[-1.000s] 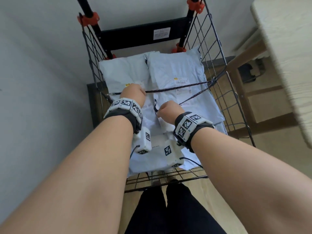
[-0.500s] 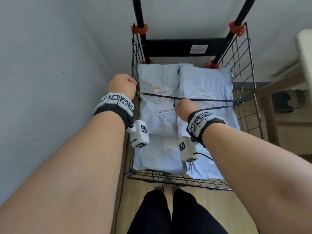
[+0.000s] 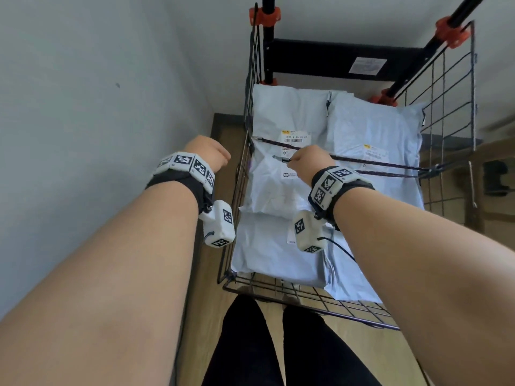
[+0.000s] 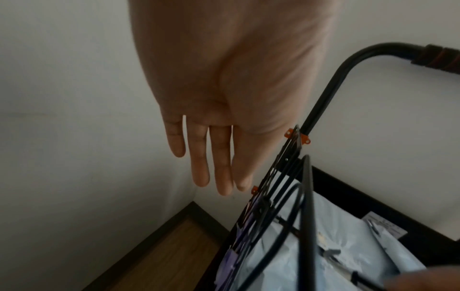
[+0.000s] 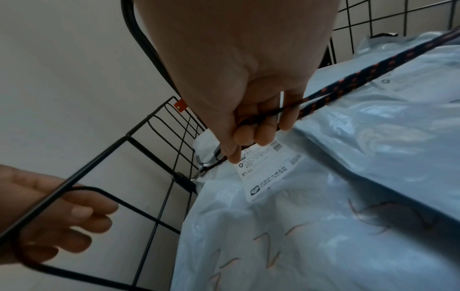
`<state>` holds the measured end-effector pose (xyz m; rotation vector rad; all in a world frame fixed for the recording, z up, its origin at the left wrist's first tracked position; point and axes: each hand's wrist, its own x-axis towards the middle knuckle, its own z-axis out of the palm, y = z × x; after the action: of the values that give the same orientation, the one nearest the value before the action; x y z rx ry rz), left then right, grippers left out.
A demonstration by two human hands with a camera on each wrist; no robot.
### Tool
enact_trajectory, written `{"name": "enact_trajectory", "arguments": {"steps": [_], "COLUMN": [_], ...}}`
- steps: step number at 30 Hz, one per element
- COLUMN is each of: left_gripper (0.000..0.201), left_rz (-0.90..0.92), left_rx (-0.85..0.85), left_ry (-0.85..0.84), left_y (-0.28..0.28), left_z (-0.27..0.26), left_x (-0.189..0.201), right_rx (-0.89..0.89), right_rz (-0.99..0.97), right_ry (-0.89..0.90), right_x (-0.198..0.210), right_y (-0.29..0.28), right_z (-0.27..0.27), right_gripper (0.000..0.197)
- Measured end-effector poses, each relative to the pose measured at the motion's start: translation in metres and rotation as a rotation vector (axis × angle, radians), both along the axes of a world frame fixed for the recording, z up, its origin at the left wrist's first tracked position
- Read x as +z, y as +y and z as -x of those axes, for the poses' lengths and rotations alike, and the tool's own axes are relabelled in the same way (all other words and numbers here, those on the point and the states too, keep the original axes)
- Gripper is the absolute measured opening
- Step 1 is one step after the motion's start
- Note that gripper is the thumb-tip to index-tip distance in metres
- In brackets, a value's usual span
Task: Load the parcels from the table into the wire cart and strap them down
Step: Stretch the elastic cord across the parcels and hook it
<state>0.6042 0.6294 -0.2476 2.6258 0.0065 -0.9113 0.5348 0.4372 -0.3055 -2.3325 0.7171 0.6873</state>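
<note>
Several pale blue parcels (image 3: 373,129) lie flat in the black wire cart (image 3: 242,190). A dark bungee cord (image 3: 376,165) with orange flecks spans them from the right wall. One strand is hooked on the left wall. My right hand (image 3: 303,161) pinches the other strand near its metal hook (image 3: 274,156), above a labelled parcel (image 5: 348,177). In the right wrist view my fingers (image 5: 251,133) curl round the cord (image 5: 373,69). My left hand (image 3: 207,151) hangs outside the cart's left wall (image 4: 281,169), its fingers (image 4: 199,163) straight and holding nothing.
A pale wall (image 3: 83,107) stands close on the left, leaving a narrow strip of wooden floor (image 3: 214,263) beside the cart. Wooden furniture (image 3: 496,151) is at the right. The cart's handle posts (image 3: 267,45) rise at the back. My legs (image 3: 264,344) are against the front rim.
My left hand has left the cord and moved out past the cart's left wall, opening. My right hand keeps its hold on the cord's hook end, now nearer the left wall.
</note>
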Motion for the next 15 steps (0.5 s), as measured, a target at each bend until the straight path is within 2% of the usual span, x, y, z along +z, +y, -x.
{"name": "enact_trajectory", "arguments": {"steps": [5, 15], "left_gripper": [0.023, 0.022], "left_rz": [0.017, 0.029], "left_rx": [-0.07, -0.119], "left_ry": [0.126, 0.245], "left_y": [0.002, -0.004], "left_z": [-0.001, -0.008], "left_x": [-0.02, -0.041], "right_rx": [-0.112, -0.196], "right_rz": [-0.028, -0.089], "right_ry": [-0.042, -0.081], "right_x": [-0.012, -0.031], "right_y": [0.006, 0.028], "right_z": [-0.006, -0.01], "right_gripper": [0.023, 0.01]}}
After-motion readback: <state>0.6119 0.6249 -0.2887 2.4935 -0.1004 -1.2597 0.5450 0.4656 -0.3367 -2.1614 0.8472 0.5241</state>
